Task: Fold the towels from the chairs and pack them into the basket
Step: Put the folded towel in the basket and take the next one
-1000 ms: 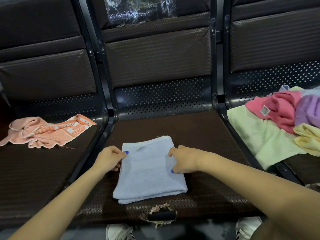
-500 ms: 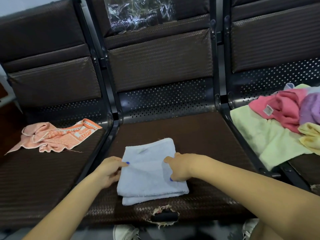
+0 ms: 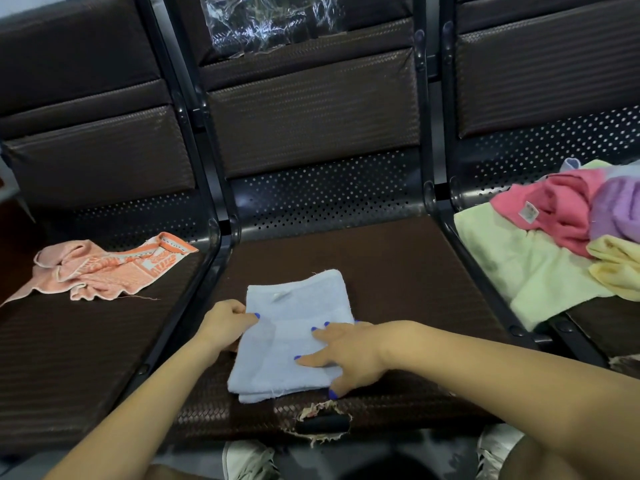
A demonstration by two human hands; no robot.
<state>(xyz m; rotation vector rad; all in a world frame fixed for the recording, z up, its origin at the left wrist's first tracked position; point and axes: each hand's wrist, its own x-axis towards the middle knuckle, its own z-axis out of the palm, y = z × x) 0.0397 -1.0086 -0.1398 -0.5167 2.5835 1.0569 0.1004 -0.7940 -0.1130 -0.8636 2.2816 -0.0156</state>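
The blue towel point(image 3: 292, 336) lies folded into a thick rectangle on the front part of the middle chair seat point(image 3: 398, 271), which we read as our folding surface: it is the one seat with room to lay a cloth flat. Our left hand point(image 3: 227, 323) grips the towel's left edge with curled fingers, thumb on top, probably to keep the layers from sliding. Our right hand point(image 3: 341, 355) rests spread on the right half, fingers fairly straight and pressing down, thumb tucked at the near edge, which looks like smoothing the fold or readying to take it up. The layers show at the near edge and sit a little uneven, so we judge the fold nearly done but wanting a last press. On the left chair an orange towel point(image 3: 104, 268) lies crumpled, still unfolded. On the right chair a heap waits: a pale green towel point(image 3: 519, 268) spread underneath, a pink towel point(image 3: 557, 206), a purple towel point(image 3: 620, 206) and a yellow towel point(image 3: 616, 265) piled on it. No basket is in view, so the packing has to reach somewhere out of sight. A tear in the seat's front edge point(image 3: 322, 419) sits just below the towel; loose threads could catch there.
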